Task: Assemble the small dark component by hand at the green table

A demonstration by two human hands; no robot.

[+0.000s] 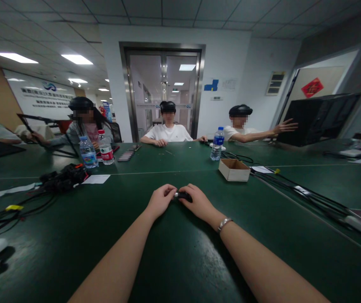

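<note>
Both of my hands meet over the middle of the green table (180,248). My right hand (197,201) is closed round the black part of a small black tube with a silvery end (184,195), which lies low over the tabletop. The fingers of my left hand (161,200) are pinched together at the silvery end. The tube is too small and too covered by fingers for its exact kind to show. A metal bracelet (224,224) circles my right wrist.
An open cardboard box (234,172) and a water bottle (217,145) stand ahead to the right. Black cables (303,191) run along the right side. At left are tangled black gear (63,179) and two bottles (105,148). Several people sit across; one reaches toward a monitor (319,120).
</note>
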